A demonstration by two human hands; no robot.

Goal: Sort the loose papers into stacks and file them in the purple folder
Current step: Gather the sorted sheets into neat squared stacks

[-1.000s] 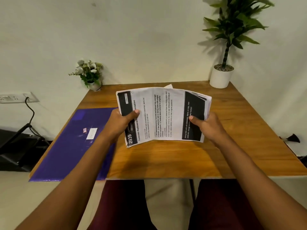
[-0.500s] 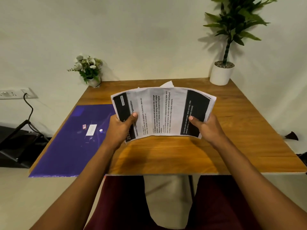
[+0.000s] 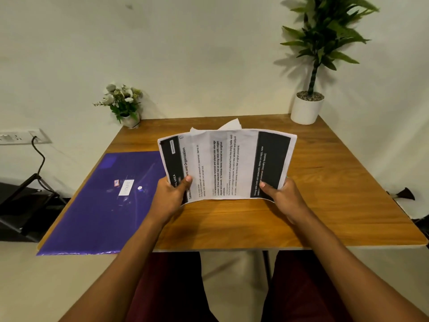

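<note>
Wooden table [image 3: 325,205], purple folder [image 3: 92,217] flat on its left side. I see left hand [image 3: 171,198] and right hand [image 3: 284,199] each pinching the papers [image 3: 227,166] at near corners, thumbs on top. Risk: bowed, uneven sheets slipping out behind.

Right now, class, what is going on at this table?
A person holds a bundle of papers above the wooden table, the left hand gripping its left edge and the right hand its right edge. The purple folder lies flat at the table's left side. No stacks show on the table yet.
</note>
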